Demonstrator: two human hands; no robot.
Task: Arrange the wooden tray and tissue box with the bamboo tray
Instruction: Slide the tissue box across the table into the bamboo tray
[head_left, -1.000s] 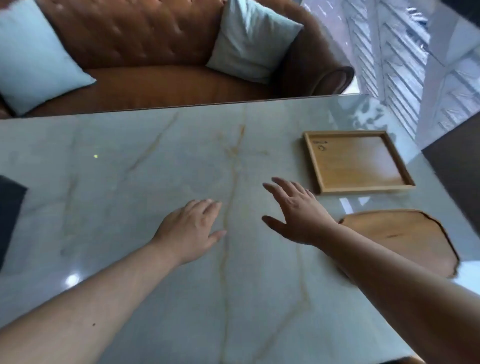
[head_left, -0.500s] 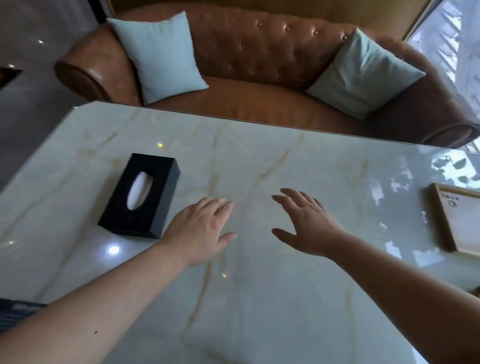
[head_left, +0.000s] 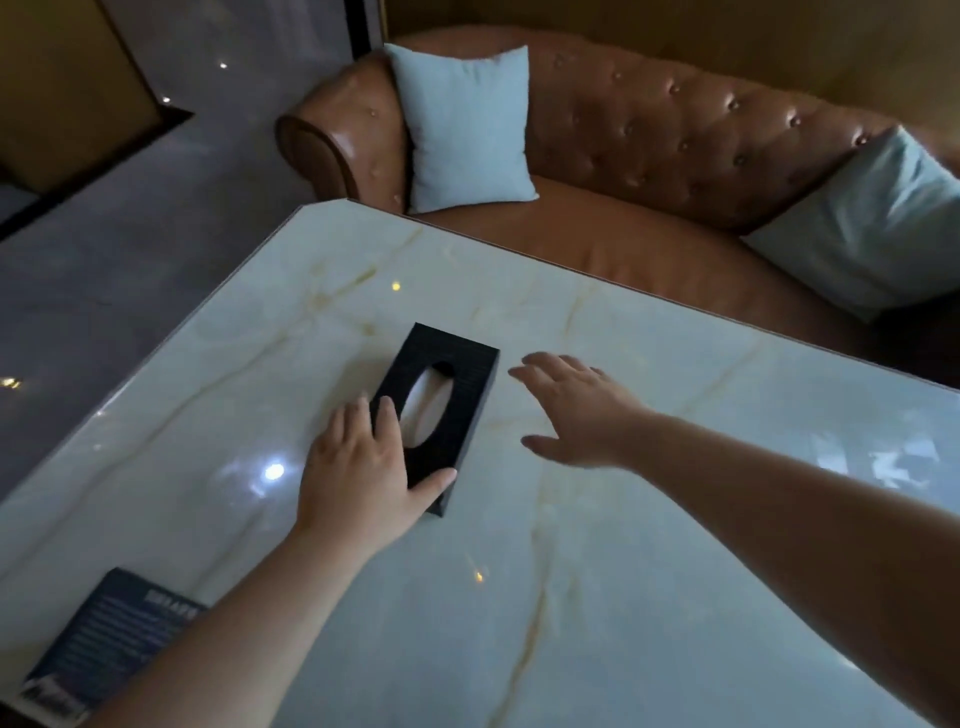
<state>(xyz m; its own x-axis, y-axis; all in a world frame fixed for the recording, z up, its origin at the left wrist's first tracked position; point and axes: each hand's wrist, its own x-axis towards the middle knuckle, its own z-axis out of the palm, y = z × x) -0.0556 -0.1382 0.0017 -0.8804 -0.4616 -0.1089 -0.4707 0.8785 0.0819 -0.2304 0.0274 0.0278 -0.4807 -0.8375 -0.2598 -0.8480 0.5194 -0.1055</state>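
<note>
A black tissue box (head_left: 457, 384) with an oval opening lies on the marble table (head_left: 623, 597), left of centre. My left hand (head_left: 363, 467) is laid over its near left corner, fingers on the top and thumb pressed against the near end. My right hand (head_left: 576, 410) hovers just right of the box with fingers spread, not touching it. Neither the wooden tray nor the bamboo tray is in view.
A dark blue booklet (head_left: 109, 644) lies at the table's near left corner. The table's left edge (head_left: 156, 353) drops to a grey floor. Behind the far edge stands a brown leather sofa (head_left: 649, 156) with two pale blue cushions (head_left: 467, 124).
My view swung left, so both trays left the frame and the tissue box came to the centre. My left hand reached onto the box; my right hand came up beside it.
</note>
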